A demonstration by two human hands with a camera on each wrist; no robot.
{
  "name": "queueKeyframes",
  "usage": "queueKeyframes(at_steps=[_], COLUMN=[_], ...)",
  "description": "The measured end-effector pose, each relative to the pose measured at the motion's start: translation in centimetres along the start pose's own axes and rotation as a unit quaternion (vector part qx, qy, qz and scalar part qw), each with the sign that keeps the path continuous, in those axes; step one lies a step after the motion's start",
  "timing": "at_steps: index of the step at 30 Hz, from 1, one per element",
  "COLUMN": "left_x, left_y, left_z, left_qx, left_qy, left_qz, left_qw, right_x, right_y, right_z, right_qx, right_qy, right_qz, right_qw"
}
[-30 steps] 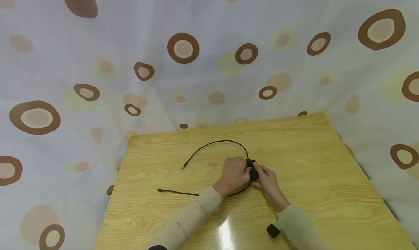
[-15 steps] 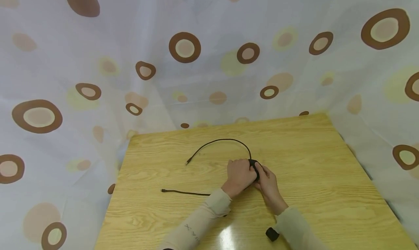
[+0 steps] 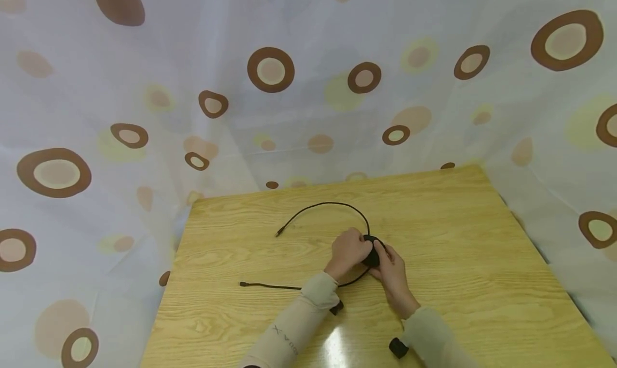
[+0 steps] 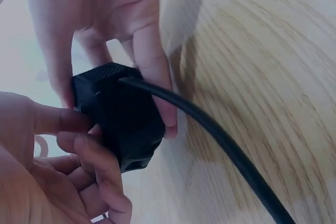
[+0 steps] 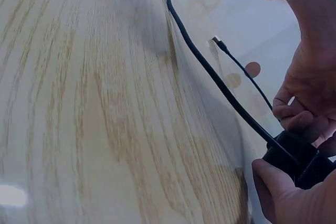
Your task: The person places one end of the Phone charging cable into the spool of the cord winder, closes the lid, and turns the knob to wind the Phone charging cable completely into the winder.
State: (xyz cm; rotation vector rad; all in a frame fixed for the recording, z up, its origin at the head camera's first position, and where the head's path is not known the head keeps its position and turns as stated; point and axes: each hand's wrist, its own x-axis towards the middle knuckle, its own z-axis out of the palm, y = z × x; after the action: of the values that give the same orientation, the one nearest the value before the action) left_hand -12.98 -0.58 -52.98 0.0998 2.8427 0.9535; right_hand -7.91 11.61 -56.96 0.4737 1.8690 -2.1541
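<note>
A small black faceted box [image 3: 371, 258], with a black cable leaving each end, is held between both hands above the table. My right hand [image 3: 394, 274] grips the box from the right; the left wrist view shows its fingers [image 4: 152, 61] spread along the sides. My left hand [image 3: 346, 252] is curled at the box's left side, and its thumb and fingertips pinch the near face in the left wrist view. The upper cable [image 3: 332, 202] arcs left to a plug [image 3: 280, 231] with a metal tip. The lower cable [image 3: 275, 286] passes behind the left wrist to a dark connector [image 3: 243, 284].
The wooden table [image 3: 458, 239] stretches around the hands, with a patterned white sheet [image 3: 299, 116] hanging behind and at both sides. Black wrist cameras [image 3: 398, 348] sit by the cuffs. A light reflection shines near the front.
My left hand shifted slightly right, then its knuckles rose and drew back a little, showing more of the box. The cable ends moved slightly right. My right hand keeps its grip.
</note>
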Motion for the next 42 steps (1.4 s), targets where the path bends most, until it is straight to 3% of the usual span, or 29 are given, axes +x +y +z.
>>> queueKeyframes(at_steps=[3, 4, 5, 8, 10, 11, 13, 15, 17, 18, 20, 21, 23, 25, 26, 28, 31, 34, 37, 39, 42], left_x=[0.3, 1.1, 1.1, 1.2, 1.2, 0.5, 0.2, -0.1, -0.3, -0.4, -0.2, 0.0, 0.3, 0.6, 0.7, 0.8, 1.1, 1.4, 1.3, 1.1, 0.3], left_y=[-0.4, -1.2, -1.4, -1.9, -2.2, -1.7, -2.3, -2.7, -3.3, -3.6, -4.1, -4.5, -5.1, -5.6, -5.8, -6.2, -6.5, -6.6, -6.5, -6.2, -5.6], left_z=[-0.3, 0.6, 0.5, 0.0, -0.1, -1.2, -1.5, -1.9, -2.6, -2.9, -3.2, -3.3, -3.3, -3.2, -3.2, -3.1, -2.9, -2.4, -2.0, -1.7, -1.4], left_qx=[-0.048, -0.058, -0.09, -0.206, -0.22, -0.221, -0.152, -0.059, 0.019, 0.056, 0.127, 0.159, 0.221, 0.268, 0.282, 0.308, 0.323, 0.331, 0.332, 0.327, 0.317], left_qy=[-0.021, -0.016, -0.028, -0.065, -0.08, -0.101, -0.106, -0.088, -0.061, -0.046, -0.012, 0.003, 0.028, 0.049, 0.06, 0.077, 0.089, 0.094, 0.109, 0.118, 0.117], left_qz=[-0.013, -0.005, -0.009, -0.03, -0.028, -0.033, 0.002, 0.058, 0.127, 0.167, 0.258, 0.306, 0.39, 0.447, 0.467, 0.492, 0.51, 0.514, 0.501, 0.481, 0.432], left_qw=[0.9985, 0.9982, 0.9955, 0.9759, 0.9718, 0.9696, 0.9827, 0.9927, 0.9898, 0.9834, 0.9576, 0.9387, 0.8937, 0.8522, 0.8357, 0.8104, 0.792, 0.786, 0.792, 0.805, 0.836], right_x=[-0.1, -0.1, -0.1, -0.1, -0.1, -0.1, -0.2, -0.2, -0.1, 0.0, 0.2, 0.2, 0.4, 0.4, 0.4, 0.4, 0.3, 0.2, 0.1, 0.1, 0.0], right_y=[0.1, 0.1, 0.1, 0.0, -0.1, -0.1, -0.2, -0.2, -0.3, -0.4, -0.6, -0.7, -0.8, -0.8, -0.8, -0.7, -0.5, -0.4, -0.4, -0.5, -0.6], right_z=[0.1, 0.1, 0.2, 0.3, 0.4, 0.4, 0.5, 0.5, 0.5, 0.5, 0.2, 0.1, -0.1, -0.3, -0.3, -0.3, -0.3, -0.3, -0.2, -0.2, -0.1], right_qx=[-0.01, -0.012, -0.017, -0.023, -0.024, -0.021, -0.009, 0.004, 0.02, 0.025, 0.032, 0.036, 0.039, 0.037, 0.038, 0.04, 0.044, 0.048, 0.05, 0.049, 0.049], right_qy=[0.006, 0.01, 0.015, 0.018, 0.018, 0.014, -0.003, -0.022, -0.035, -0.039, -0.041, -0.039, -0.04, -0.044, -0.044, -0.045, -0.045, -0.045, -0.043, -0.041, -0.032], right_qz=[-0.006, -0.01, -0.015, -0.032, -0.035, -0.032, -0.02, -0.012, -0.005, -0.005, -0.005, -0.003, 0.0, 0.006, 0.007, 0.008, 0.01, 0.006, 0.002, -0.003, -0.006], right_qw=[0.9999, 0.9998, 0.9996, 0.9991, 0.9989, 0.9992, 0.9998, 0.9997, 0.9992, 0.9989, 0.9986, 0.9986, 0.9985, 0.9984, 0.9983, 0.9982, 0.998, 0.9978, 0.9978, 0.998, 0.9983])
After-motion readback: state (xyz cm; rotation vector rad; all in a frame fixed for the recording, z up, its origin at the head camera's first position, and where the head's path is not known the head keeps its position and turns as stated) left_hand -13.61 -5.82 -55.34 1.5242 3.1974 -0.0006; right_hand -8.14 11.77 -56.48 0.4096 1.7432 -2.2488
